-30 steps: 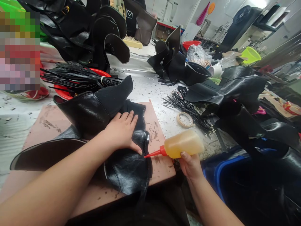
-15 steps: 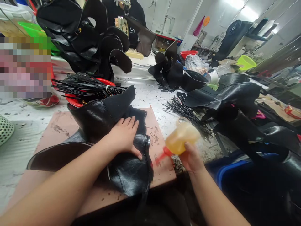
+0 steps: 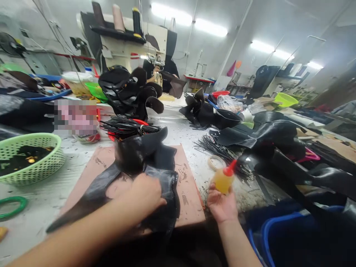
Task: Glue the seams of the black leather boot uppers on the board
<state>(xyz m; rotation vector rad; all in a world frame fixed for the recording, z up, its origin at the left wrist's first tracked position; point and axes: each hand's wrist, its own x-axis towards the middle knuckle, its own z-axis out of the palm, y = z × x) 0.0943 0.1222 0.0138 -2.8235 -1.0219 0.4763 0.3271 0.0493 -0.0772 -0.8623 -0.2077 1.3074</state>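
Black leather pieces (image 3: 162, 178) lie on a pinkish board (image 3: 189, 193), with a zipper edge along their right side. My left hand (image 3: 146, 191) rests on the leather, its fingers curled and blurred; whether it pinches the leather is hard to make out. To the right of the board my right hand (image 3: 222, 202) is wrapped round a bottle of yellow liquid (image 3: 222, 181), whose red nozzle points up. A roll of tape (image 3: 217, 163) lies just behind the bottle.
Bundled black cords sit over a red basket (image 3: 112, 136) behind the leather. A green basket (image 3: 52, 163) stands at left, a blue bin (image 3: 267, 231) at lower right. More leather (image 3: 275, 133) is piled on the right. Across the table a person (image 3: 171, 68) sits at a sewing machine.
The bottle has turned from nozzle down to nozzle up in my right hand. My left hand's spread fingers have curled. The leather has shifted, and the view has tilted upward.
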